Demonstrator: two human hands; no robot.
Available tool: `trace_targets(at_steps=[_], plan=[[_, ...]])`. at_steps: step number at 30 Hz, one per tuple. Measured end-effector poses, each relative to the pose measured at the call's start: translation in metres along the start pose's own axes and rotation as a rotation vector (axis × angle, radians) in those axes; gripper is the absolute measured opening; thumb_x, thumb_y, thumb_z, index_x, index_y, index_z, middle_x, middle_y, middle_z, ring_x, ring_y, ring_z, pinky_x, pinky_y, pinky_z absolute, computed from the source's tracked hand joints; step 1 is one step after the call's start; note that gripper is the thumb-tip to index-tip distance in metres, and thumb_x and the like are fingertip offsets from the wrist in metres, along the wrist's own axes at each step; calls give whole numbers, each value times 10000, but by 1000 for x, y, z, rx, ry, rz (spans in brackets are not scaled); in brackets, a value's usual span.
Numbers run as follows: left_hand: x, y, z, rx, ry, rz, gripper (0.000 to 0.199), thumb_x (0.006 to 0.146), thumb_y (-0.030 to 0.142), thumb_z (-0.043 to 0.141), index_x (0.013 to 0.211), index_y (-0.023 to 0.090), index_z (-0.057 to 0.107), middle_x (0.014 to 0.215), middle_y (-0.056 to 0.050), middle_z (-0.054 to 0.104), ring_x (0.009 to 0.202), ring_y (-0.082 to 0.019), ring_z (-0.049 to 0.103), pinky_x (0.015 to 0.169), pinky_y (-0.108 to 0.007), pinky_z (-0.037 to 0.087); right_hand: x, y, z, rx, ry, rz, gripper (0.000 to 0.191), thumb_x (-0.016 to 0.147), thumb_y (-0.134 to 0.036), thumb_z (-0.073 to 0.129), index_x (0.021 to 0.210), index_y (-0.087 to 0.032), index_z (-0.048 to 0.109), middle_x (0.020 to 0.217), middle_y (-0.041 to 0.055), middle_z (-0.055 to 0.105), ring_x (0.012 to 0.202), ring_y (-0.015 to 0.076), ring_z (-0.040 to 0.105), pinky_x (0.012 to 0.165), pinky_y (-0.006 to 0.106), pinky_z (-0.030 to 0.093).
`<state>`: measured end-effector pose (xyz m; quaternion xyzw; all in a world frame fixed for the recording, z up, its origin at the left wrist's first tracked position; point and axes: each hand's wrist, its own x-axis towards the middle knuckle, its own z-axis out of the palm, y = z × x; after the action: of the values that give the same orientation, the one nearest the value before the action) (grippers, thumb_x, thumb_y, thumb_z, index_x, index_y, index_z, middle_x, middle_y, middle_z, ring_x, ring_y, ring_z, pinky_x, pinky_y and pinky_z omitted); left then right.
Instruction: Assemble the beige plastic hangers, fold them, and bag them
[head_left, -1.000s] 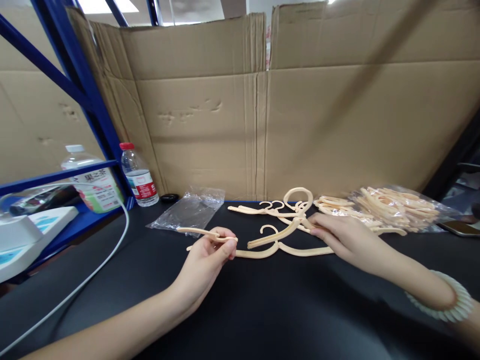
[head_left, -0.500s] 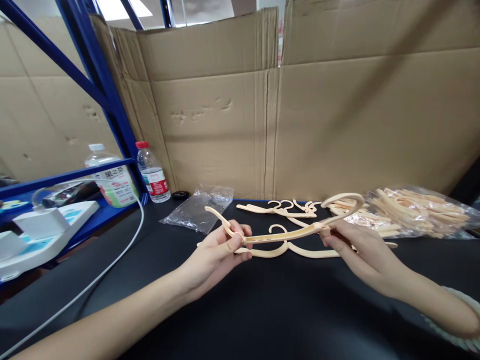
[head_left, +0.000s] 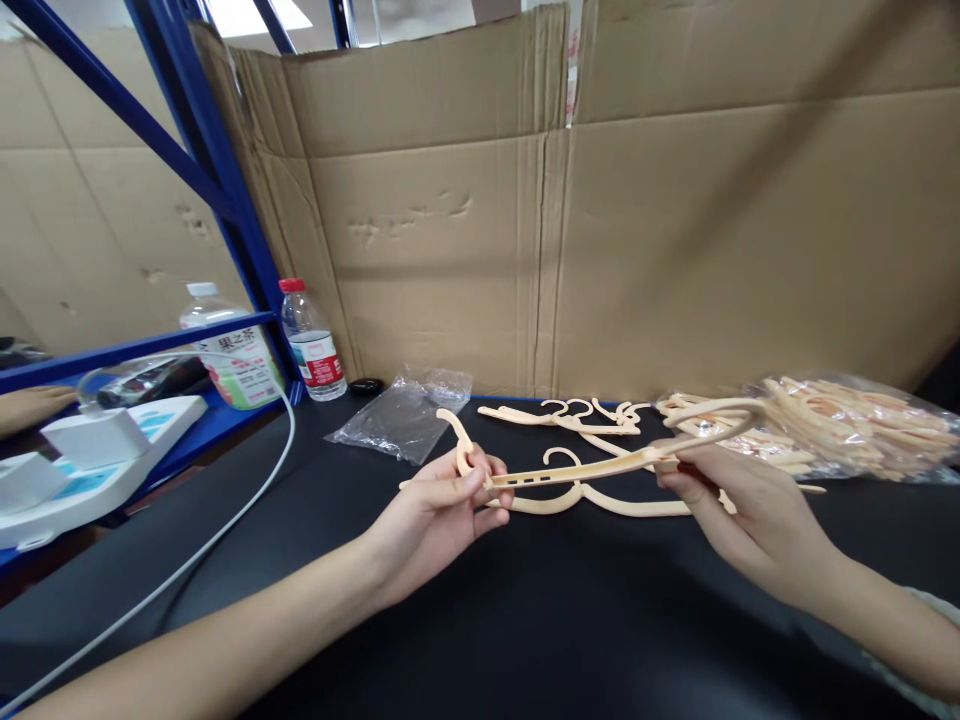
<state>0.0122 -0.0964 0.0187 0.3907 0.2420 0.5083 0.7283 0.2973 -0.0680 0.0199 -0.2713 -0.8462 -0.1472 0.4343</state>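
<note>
Compared with one second ago, the slotted bar [head_left: 577, 472] is now bridging both hands, its free end no longer standing clear of the left. The left hand [head_left: 439, 508] is pinching a curved piece [head_left: 451, 428] between thumb and fingers, its tip pointing up above that grip; the bar's end is meeting the same fingertips, whether joined to the piece being indiscernible. The right hand [head_left: 761, 515] is gripping the bar's opposite end, a hook [head_left: 754, 412] rising above that hold. Between the grips, beyond the bar, a hanger [head_left: 637, 506] is lying on the table [head_left: 600, 620]. Risks, as judged: uneven pressure could be straining the bar at its slots; a loose left pinch could be letting the piece twist.
</note>
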Motion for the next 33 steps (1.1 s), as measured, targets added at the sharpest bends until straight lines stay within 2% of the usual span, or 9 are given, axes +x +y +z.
trace_targets(at_steps=[15, 24, 29, 33], plan=[[2, -2, -2, 89, 77, 6, 209, 712, 217, 807, 683, 123, 623, 681, -15, 593, 660, -120, 585, 655, -215, 498, -1, -2, 2, 67, -41, 25, 107, 920, -123, 477, 897, -202, 545, 685, -3, 605, 577, 138, 591, 541, 231, 456], [2, -7, -8, 152, 193, 39, 251, 694, 151, 802, 684, 149, 551, 645, 24, 589, 606, -101, 585, 629, -209, 472, -8, -11, 10, 88, -38, 24, 130, 912, -115, 477, 920, -209, 567, 750, 20, 670, 631, 166, 654, 576, 248, 509], [0, -8, -4, 194, 197, 83, 245, 728, 159, 778, 704, 156, 534, 656, 38, 559, 584, -97, 566, 592, -214, 447, -7, -15, 9, 73, -16, 63, 177, 917, -123, 478, 1046, -203, 569, 840, 55, 704, 683, 188, 682, 616, 268, 539], [0, -4, -1, 210, 158, 88, 242, 744, 204, 776, 687, 144, 548, 662, 25, 561, 597, -106, 570, 606, -227, 462, -5, -15, 7, 72, -24, 102, 144, 924, -150, 472, 1009, -202, 577, 796, 45, 694, 643, 182, 670, 586, 261, 534]])
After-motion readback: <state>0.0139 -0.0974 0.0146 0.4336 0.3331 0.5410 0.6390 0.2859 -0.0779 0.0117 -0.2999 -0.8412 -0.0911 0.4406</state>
